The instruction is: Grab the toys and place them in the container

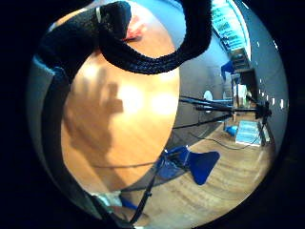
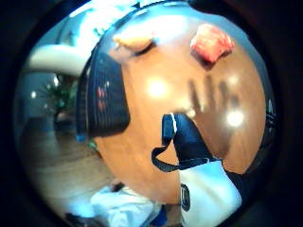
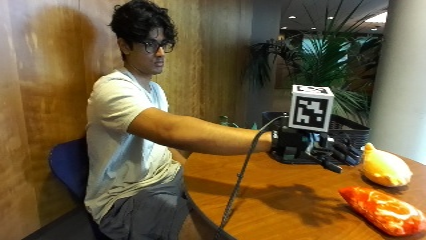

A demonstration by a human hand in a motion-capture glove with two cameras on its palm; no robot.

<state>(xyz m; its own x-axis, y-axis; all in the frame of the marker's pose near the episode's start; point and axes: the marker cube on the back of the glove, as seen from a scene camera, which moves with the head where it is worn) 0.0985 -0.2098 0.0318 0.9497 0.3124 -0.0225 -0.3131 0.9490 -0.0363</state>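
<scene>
The gloved right hand [image 3: 333,150] hovered, fingers spread and empty — the yellow toy [image 3: 385,169] lay just beyond its fingertips, the red toy [image 3: 385,210] nearer the bench [image 3: 266,200] edge.

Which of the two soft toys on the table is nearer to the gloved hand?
The yellow-orange toy, just past the gloved hand. The red toy lies further along the table, toward the camera.

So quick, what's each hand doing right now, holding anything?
Gloved right hand: open, fingers spread above the table, holding nothing.
Bare left hand: not in view, cannot tell.
</scene>
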